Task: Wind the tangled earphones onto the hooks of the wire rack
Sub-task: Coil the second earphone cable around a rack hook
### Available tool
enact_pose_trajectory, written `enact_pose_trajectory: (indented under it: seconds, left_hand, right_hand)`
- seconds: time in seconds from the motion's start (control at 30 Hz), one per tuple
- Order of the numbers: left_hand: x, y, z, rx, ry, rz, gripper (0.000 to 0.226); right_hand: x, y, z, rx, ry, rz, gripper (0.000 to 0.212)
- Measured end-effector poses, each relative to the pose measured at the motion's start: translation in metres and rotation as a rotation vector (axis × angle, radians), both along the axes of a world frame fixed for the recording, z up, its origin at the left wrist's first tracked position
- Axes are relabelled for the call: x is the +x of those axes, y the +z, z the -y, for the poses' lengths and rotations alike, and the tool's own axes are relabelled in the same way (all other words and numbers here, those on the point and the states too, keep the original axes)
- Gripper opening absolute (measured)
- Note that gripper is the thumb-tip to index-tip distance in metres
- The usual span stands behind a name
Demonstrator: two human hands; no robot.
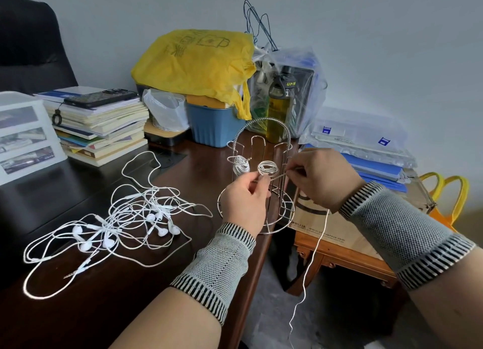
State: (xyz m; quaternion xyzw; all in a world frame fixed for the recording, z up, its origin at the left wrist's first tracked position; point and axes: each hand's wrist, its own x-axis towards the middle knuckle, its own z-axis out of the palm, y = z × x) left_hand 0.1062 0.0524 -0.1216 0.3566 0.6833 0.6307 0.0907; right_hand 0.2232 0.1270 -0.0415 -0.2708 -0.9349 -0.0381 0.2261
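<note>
Right now I am pinching the cord with my right hand (320,177), feeding it round a hook of the wire rack (257,176) while my left hand (247,201) is gripping the coil (267,167) so it cannot slip. The tangled earphones (109,228) are lying on the worktop (183,270), well left of both hands.

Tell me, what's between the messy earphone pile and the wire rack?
Head view: the left hand, pinching a cord, and bare dark desk lie between the earphone pile and wire rack.
</note>
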Motion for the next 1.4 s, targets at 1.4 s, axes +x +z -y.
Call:
enact_pose_trajectory:
  seconds: [1.4]
  left_hand:
    - [0.004,0.004,0.006,-0.033,0.021,-0.029,0.029]
  right_hand:
    - [-0.004,-0.044,0.028,-0.727,-0.179,-0.578,0.013]
